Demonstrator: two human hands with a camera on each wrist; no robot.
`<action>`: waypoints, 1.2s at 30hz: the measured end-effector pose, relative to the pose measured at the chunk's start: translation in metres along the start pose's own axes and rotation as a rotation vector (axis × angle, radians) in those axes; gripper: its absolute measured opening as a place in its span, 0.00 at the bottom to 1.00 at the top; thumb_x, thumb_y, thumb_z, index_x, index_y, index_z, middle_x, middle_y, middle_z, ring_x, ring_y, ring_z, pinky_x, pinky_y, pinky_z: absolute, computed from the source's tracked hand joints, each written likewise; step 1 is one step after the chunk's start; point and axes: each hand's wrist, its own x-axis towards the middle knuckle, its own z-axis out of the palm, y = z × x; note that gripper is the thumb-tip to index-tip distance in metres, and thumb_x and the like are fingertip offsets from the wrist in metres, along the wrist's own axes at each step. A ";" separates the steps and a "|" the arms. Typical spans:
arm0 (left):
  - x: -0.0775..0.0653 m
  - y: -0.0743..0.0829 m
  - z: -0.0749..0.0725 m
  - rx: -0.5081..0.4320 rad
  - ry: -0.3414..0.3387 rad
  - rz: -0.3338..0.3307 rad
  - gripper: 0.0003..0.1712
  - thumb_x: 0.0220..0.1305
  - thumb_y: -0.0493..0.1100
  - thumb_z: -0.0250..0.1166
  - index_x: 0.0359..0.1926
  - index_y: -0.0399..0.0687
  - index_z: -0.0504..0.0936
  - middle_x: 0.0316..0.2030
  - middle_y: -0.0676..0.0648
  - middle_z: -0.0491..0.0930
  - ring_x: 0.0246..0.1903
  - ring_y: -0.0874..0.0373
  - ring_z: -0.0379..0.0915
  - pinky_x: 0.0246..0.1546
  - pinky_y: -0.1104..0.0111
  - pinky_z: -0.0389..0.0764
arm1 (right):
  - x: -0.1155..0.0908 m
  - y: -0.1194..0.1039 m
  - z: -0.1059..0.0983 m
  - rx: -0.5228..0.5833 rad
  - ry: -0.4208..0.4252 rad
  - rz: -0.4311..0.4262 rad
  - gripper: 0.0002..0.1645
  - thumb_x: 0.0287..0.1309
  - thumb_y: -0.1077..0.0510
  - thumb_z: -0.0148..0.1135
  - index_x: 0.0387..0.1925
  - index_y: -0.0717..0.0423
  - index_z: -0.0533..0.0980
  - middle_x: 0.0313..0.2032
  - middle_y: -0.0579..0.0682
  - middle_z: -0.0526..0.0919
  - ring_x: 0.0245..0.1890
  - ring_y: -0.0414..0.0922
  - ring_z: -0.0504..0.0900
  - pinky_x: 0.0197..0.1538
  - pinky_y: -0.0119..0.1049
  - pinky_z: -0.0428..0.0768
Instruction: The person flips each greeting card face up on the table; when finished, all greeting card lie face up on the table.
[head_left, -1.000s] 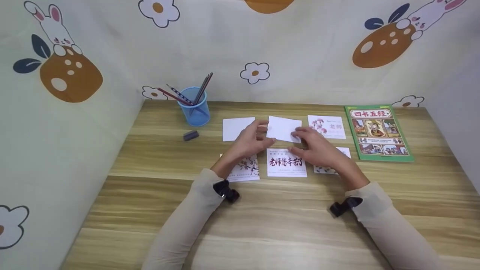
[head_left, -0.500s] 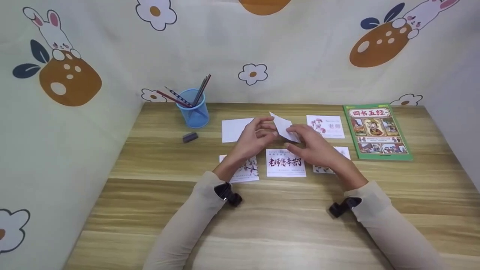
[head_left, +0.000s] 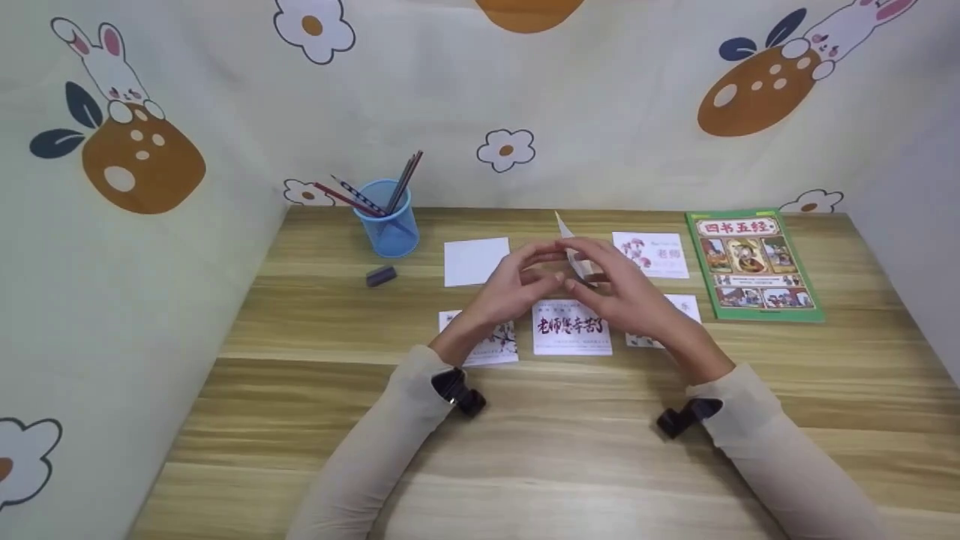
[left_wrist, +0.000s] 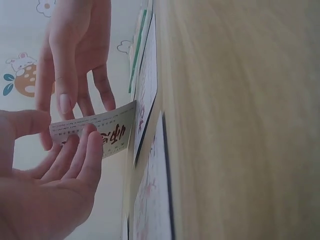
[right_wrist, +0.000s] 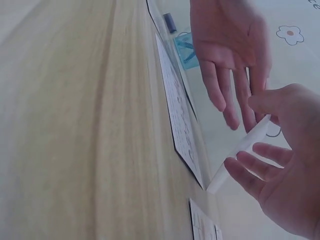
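Above the desk a card (head_left: 573,262) stands on edge between both hands. Its red lettering (left_wrist: 116,135) shows in the left wrist view, its blank back (right_wrist: 220,180) in the right wrist view. My left hand (head_left: 510,289) holds it with curled fingers against the printed face and thumb at the near edge. My right hand (head_left: 630,289) has its fingertips on the blank side, its thumb at the edge. The two hands nearly meet, and cover part of the card. Just in front lies a card with dark red characters (head_left: 573,341).
A blank-side-up card (head_left: 476,261) lies left, a pink-flower card (head_left: 664,255) right. Closer in are a blossom-branch card (head_left: 495,346) and a partly covered card (head_left: 686,306). Around them are a blue pencil cup (head_left: 394,234), a dark eraser-like block (head_left: 381,276) and a green book (head_left: 756,262).
The card was nearly flat, blank side up, a second ago. Its left side has risen until it stands on edge. The hands have closed in on each other around it.
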 end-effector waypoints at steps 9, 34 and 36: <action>-0.001 -0.002 0.001 0.047 -0.134 -0.028 0.40 0.78 0.39 0.66 0.84 0.48 0.62 0.83 0.41 0.63 0.76 0.41 0.71 0.75 0.60 0.76 | -0.001 -0.005 -0.006 -0.020 0.096 0.004 0.32 0.77 0.56 0.65 0.78 0.50 0.72 0.75 0.52 0.76 0.76 0.54 0.75 0.67 0.52 0.86; 0.000 -0.001 -0.016 0.083 0.158 -0.183 0.42 0.69 0.29 0.64 0.82 0.38 0.63 0.82 0.34 0.62 0.79 0.38 0.67 0.77 0.58 0.75 | 0.000 0.005 -0.013 -0.135 0.132 0.220 0.28 0.76 0.57 0.63 0.68 0.73 0.76 0.74 0.70 0.73 0.71 0.66 0.79 0.69 0.49 0.83; 0.000 -0.001 -0.018 0.092 0.136 -0.189 0.44 0.65 0.25 0.61 0.82 0.37 0.62 0.82 0.33 0.61 0.81 0.38 0.62 0.81 0.56 0.69 | -0.001 0.007 -0.012 -0.202 0.081 0.227 0.28 0.76 0.56 0.63 0.67 0.72 0.78 0.75 0.71 0.71 0.71 0.68 0.78 0.72 0.57 0.80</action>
